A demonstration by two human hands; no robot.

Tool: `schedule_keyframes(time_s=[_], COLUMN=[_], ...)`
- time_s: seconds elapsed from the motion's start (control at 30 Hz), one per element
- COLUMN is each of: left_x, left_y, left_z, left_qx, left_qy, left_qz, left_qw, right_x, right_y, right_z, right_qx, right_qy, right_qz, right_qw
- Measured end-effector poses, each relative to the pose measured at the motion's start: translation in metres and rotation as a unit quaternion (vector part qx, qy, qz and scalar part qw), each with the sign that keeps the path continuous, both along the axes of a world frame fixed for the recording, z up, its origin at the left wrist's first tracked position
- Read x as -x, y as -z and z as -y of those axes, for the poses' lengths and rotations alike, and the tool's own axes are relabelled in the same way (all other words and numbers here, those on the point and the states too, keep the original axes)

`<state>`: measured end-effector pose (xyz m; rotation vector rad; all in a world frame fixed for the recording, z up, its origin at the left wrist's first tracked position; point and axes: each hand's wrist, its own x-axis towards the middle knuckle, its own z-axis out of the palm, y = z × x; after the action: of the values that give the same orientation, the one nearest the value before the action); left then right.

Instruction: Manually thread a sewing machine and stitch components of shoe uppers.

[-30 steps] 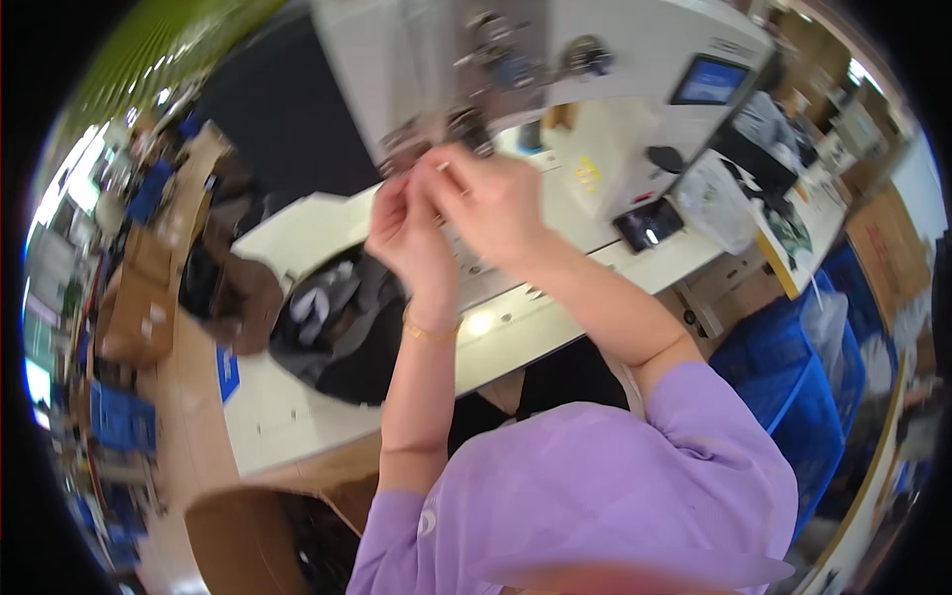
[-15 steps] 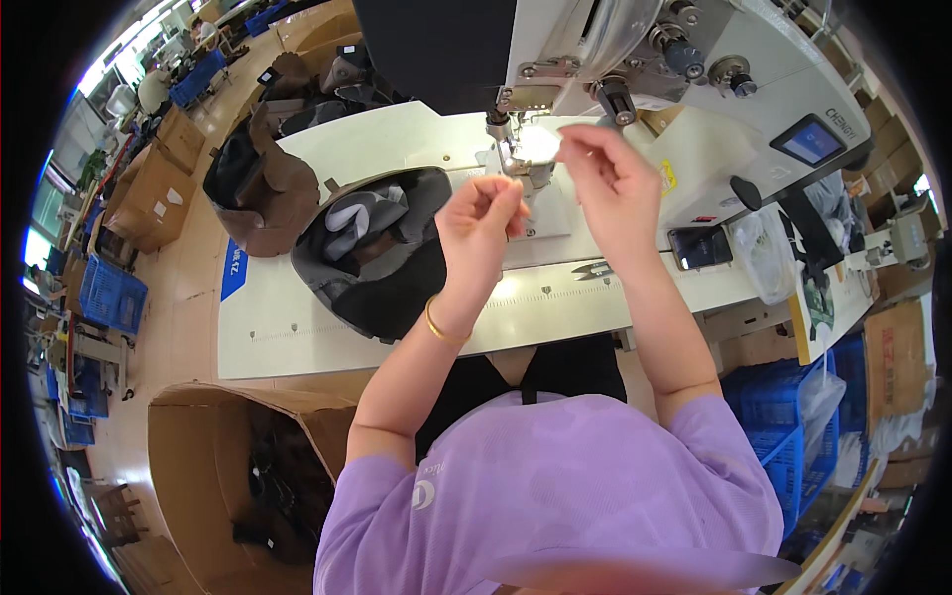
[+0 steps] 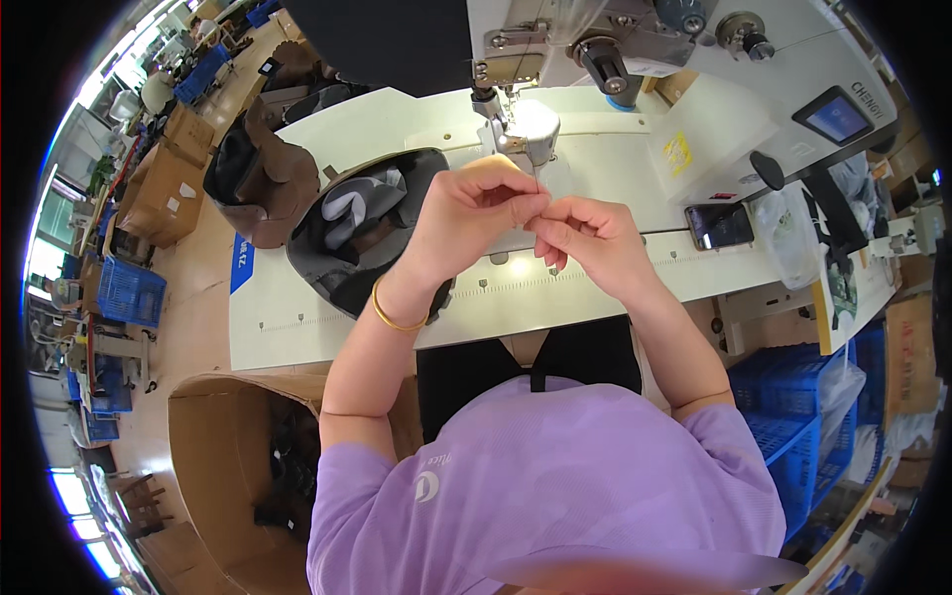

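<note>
My left hand (image 3: 461, 218) and my right hand (image 3: 595, 238) meet fingertip to fingertip above the front of the white sewing table (image 3: 347, 335). Both are closed in a pinch; whatever lies between the fingers is too fine to make out. Just beyond them is the lit needle area (image 3: 511, 119) of a sewing machine (image 3: 714, 109). A black and grey sewn piece (image 3: 392, 253), open like a bag, lies beside my left wrist, which wears a gold bangle (image 3: 392, 309). Farther left stands a brown and black piece (image 3: 268, 193) of similar kind.
A phone (image 3: 719, 226) and a clear plastic bag (image 3: 788, 238) lie at the table's right. Below left is an open cardboard box (image 3: 213, 466) with dark pieces inside. Blue crates (image 3: 793, 397) stand at the lower right. The machine's small screen (image 3: 838, 117) is lit.
My hands were apart, the right one raised beside the needle area. The right has come down and nearer me, and now meets the left. The view has shifted slightly.
</note>
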<state>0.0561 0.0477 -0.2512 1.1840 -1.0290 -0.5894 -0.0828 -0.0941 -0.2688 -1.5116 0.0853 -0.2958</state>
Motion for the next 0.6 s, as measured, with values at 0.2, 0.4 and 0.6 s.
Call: schedule_keyframes(time_s=[0.2, 0.4, 0.6], left_x=[-0.012, -0.01, 0.005], left_y=[-0.014, -0.009, 0.0], left_z=[-0.002, 0.003, 0.01], left_qx=[-0.124, -0.051, -0.057], left_qy=[0.008, -0.187, -0.108], left_qz=[0.038, 0.224, 0.17], left_qw=[0.992, 0.955, 0.978], right_x=[0.005, -0.003, -0.023], right_y=[0.003, 0.009, -0.038], right_z=[0.003, 0.006, 0.002], right_qx=[0.03, 0.133, 0.024], right_qy=[-0.011, 0.05, 0.082], right_qz=[-0.043, -0.008, 0.144], right_qw=[0.999, 0.99, 0.986])
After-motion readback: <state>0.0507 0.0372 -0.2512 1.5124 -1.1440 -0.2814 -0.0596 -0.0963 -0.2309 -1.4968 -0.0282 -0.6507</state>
